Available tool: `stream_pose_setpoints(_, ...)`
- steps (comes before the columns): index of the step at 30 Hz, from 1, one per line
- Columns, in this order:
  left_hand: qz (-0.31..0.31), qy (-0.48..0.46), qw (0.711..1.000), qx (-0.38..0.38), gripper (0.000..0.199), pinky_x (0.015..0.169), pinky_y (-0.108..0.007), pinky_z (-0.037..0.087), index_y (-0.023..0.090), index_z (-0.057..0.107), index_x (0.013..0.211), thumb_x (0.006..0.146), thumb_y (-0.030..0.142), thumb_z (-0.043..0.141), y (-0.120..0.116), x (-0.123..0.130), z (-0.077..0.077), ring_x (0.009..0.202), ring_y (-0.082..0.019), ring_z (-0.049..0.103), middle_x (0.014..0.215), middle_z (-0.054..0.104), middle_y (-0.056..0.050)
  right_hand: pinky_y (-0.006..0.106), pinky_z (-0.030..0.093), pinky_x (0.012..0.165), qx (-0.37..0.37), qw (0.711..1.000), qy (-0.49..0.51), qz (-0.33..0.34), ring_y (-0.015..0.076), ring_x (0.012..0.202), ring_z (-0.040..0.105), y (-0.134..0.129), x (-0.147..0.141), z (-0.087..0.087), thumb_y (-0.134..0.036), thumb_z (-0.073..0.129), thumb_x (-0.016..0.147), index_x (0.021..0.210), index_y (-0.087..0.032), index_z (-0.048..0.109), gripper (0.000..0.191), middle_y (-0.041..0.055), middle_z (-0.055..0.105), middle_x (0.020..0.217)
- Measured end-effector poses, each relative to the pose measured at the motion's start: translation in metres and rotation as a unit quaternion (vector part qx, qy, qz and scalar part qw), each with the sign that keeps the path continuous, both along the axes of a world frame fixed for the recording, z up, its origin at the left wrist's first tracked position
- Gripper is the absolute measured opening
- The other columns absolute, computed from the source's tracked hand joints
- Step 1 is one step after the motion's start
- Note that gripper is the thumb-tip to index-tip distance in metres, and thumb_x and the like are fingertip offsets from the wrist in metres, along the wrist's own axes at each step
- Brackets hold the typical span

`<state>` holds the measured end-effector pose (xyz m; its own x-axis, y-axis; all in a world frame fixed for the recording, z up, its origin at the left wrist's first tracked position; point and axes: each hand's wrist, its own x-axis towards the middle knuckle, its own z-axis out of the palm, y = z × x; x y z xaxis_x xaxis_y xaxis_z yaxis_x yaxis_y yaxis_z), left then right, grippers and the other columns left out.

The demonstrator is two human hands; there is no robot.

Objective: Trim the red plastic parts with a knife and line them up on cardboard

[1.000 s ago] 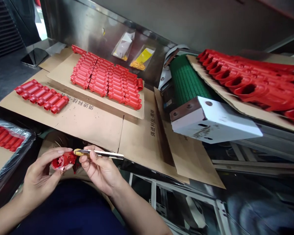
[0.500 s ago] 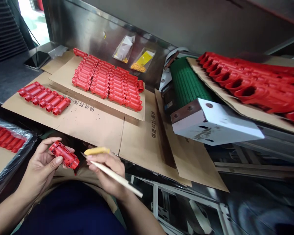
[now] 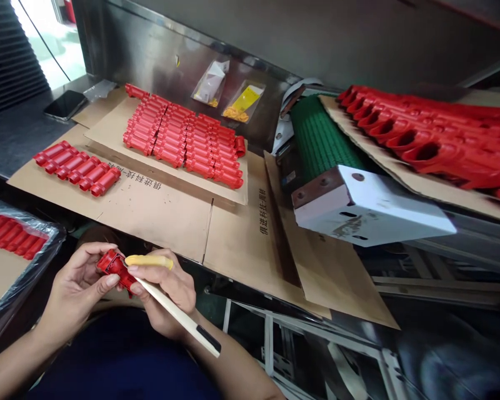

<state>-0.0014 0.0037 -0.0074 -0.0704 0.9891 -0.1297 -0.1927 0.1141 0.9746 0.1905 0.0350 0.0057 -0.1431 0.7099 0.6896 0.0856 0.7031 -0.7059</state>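
Left hand (image 3: 77, 286) pinches a red plastic tube (image 3: 111, 263) between thumb and fingers — by the desk's (image 3: 8, 136) near edge, long axis slanting down-right toward the right hand (image 3: 170, 294), gripping a pale-handled tool (image 3: 173, 313).

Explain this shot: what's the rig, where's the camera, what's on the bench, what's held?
No robot here: a person works bare-handed, seen from a camera worn on their head, looking forward and down. The left hand holds a red cylindrical plastic part. The right hand holds a slim pale-handled tool; a yellow sleeve, apparently a finger cot, covers one finger. The tool's tip is hard to make out. On the bench, cardboard carries a short row of red tubes and a larger block of red tubes. A phone lies behind, at left; a green belt is at right.
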Motion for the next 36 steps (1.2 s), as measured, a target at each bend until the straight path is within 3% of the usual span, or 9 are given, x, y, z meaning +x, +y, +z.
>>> stream_pose_setpoints(8,0.009,-0.005,1.000,-0.016,0.040,0.070,-0.023,0.068,0.028,0.079,0.118,0.081,0.029,0.095,-0.001,0.005,0.006,0.079,-0.017,0.078,0.105,0.081,-0.004,0.043,0.066,0.087,-0.013,1.000,0.003,-0.008,0.0232,0.096,0.081,-0.002,-0.003,-0.003,-0.027,0.064,0.110,0.122,-0.020,0.075,0.017,0.0126,0.084,0.110)
stream_pose_setpoints(14,0.032,0.005,0.999,-0.039,0.036,0.077,-0.021,0.065,0.030,0.080,0.116,0.082,0.033,0.094,-0.002,0.015,0.017,0.088,-0.016,0.077,0.107,0.081,-0.002,0.043,0.067,0.083,-0.018,0.999,-0.018,-0.037,0.0241,0.094,0.080,-0.004,-0.003,-0.002,-0.030,0.063,0.111,0.121,-0.023,0.074,0.017,0.0094,0.084,0.103)
stream_pose_setpoints(21,0.029,0.045,0.998,0.020,0.038,0.076,-0.023,0.066,0.028,0.079,0.117,0.083,0.030,0.094,-0.003,0.009,0.004,0.086,-0.018,0.080,0.105,0.081,-0.002,0.043,0.064,0.084,-0.020,0.999,-0.015,-0.044,0.0235,0.092,0.076,-0.009,-0.003,0.000,-0.019,0.065,0.105,0.119,-0.019,0.073,0.016,0.0106,0.082,0.103)
stream_pose_setpoints(25,0.062,0.088,0.994,0.031,0.035,0.077,-0.024,0.067,0.027,0.077,0.116,0.085,0.031,0.092,-0.003,0.006,0.006,0.087,-0.019,0.081,0.107,0.082,-0.003,0.042,0.064,0.082,-0.070,0.996,-0.035,-0.053,0.0226,0.089,0.073,-0.013,0.004,0.004,-0.011,0.067,0.099,0.114,-0.019,0.074,0.018,0.0102,0.079,0.100)
stream_pose_setpoints(31,0.029,0.064,0.997,-0.006,0.039,0.070,-0.024,0.066,0.025,0.077,0.114,0.081,0.034,0.095,-0.002,0.008,0.014,0.080,-0.018,0.080,0.100,0.082,-0.003,0.041,0.064,0.086,-0.029,0.999,-0.021,-0.026,0.0230,0.095,0.074,-0.013,0.005,0.008,-0.017,0.068,0.104,0.121,-0.020,0.074,0.019,0.0097,0.081,0.105)
stream_pose_setpoints(36,0.042,0.030,0.997,-0.057,0.040,0.074,-0.026,0.066,0.024,0.076,0.113,0.080,0.036,0.095,-0.006,0.015,0.024,0.084,-0.020,0.079,0.104,0.081,-0.004,0.043,0.064,0.085,-0.037,0.999,-0.021,-0.020,0.0239,0.095,0.074,-0.009,0.001,0.006,-0.023,0.067,0.106,0.121,-0.022,0.076,0.017,0.0103,0.081,0.108)
